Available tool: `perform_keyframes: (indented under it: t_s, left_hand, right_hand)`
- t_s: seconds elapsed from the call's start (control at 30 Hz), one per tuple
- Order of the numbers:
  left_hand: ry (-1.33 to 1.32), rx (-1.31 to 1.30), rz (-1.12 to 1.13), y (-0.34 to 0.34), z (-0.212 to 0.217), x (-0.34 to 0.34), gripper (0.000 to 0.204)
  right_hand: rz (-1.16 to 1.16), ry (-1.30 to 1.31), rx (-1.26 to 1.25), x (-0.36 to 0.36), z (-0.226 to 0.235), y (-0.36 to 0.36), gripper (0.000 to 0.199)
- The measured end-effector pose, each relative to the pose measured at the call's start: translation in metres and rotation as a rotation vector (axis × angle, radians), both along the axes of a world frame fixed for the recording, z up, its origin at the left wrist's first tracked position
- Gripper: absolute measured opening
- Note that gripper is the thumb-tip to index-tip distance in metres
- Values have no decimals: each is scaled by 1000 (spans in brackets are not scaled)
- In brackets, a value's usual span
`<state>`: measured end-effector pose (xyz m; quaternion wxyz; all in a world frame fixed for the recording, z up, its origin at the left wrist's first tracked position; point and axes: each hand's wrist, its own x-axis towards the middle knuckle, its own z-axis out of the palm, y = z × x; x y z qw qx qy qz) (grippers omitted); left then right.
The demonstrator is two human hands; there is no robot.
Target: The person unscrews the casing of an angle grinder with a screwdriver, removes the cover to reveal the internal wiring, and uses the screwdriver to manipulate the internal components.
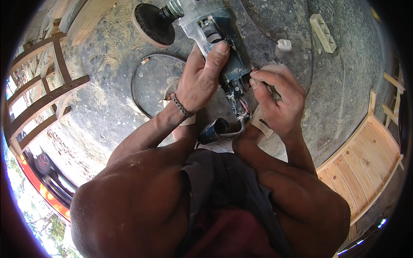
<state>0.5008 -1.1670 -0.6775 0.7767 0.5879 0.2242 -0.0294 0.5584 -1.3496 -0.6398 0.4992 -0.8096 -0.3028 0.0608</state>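
Note:
My left hand (202, 77) is wrapped round the body of a dusty, dark blue angle grinder (238, 51), its thumb lying across the casing. A round black pad (150, 25) sits on the tool's head at the upper left. The rear of the grinder is uncovered, showing inner parts and wires (239, 101). Beside that rear end, my right hand (279, 92) pinches with thumb and forefinger; a speck of red shows at the fingertips, too small to name. Between my feet lies a loose dark blue housing piece (213, 131), close to the exposed end.
A white power strip (322, 32) and a white plug (284, 44) lie on the concrete floor (116, 38). A dark cord (134, 86) loops at the left. Wooden frames (47, 88) stand on the left, and a slatted wooden panel (365, 163) on the right.

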Motion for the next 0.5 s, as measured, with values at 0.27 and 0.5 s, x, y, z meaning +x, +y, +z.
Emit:
perform_keyframes:
  t_s: [0.27,0.5]
  left_hand:
    - [6,-20,19,-1,1,-1,48]
    - [0,-36,30,-2,2,-1,47]
  right_hand:
    - [-91,119,38,-3,-5,-1,15]
    - [-48,66,18,-1,3,1,15]
